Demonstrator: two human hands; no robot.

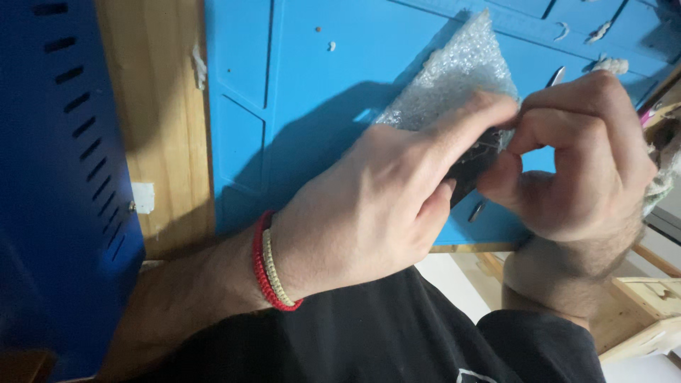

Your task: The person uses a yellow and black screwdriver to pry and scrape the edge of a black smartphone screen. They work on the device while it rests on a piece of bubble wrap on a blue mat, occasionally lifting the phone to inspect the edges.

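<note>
My left hand (376, 206), with a red and beige bracelet on its wrist, grips a small dark object (472, 169) that sticks out of a sheet of clear bubble wrap (457, 74). My right hand (585, 159) pinches the same dark object and the wrap's edge between thumb and forefinger. Both hands meet above the near edge of a blue work mat (312, 106). Most of the dark object is hidden by my fingers, so I cannot tell what it is.
The blue mat lies on a wooden bench (167, 128). A blue slotted metal panel (64, 177) fills the left side. Small white scraps (610, 65) and a thin metal tool (557, 75) lie at the mat's far right. A light wooden frame (649, 298) sits low on the right.
</note>
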